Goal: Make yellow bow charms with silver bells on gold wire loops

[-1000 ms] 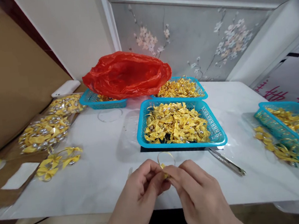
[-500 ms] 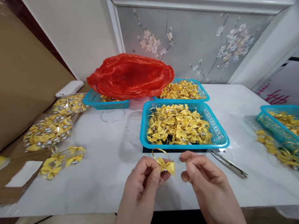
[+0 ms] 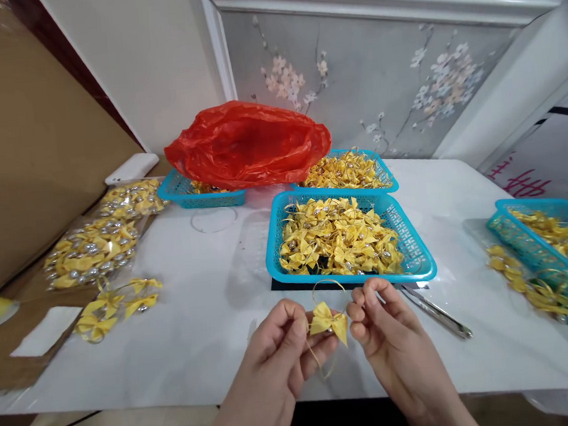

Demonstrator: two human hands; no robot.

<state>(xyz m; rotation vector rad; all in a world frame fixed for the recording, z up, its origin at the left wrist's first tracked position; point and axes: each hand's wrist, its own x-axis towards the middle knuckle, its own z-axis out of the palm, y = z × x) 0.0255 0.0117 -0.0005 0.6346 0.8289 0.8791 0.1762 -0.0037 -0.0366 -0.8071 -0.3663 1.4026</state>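
Observation:
A yellow ribbon bow (image 3: 327, 322) with a small silvery ball and thin gold cord hangs in front of me, over the table's near side. My left hand (image 3: 285, 353) is closed on it, thumb and forefinger pinching its left side, other fingers behind. From the bow a cord loop arches up and across to my right hand (image 3: 388, 330), whose thumb and fingertips are pressed together at the loop's right end. Exactly where those fingertips grip the cord is hidden. Just beyond both hands stands a blue basket (image 3: 353, 277) heaped with similar yellow bows.
Metal tweezers (image 3: 439, 313) lie right of my right hand. Behind are another blue basket (image 3: 386, 180) and a red plastic bag (image 3: 247, 146). More bows (image 3: 117, 306) and bagged bows (image 3: 91, 251) lie left; a further blue basket (image 3: 533, 242) stands right.
The bow has shifted slightly right and turned, showing more of its front and a cord hanging below. My right hand has come up against the loop.

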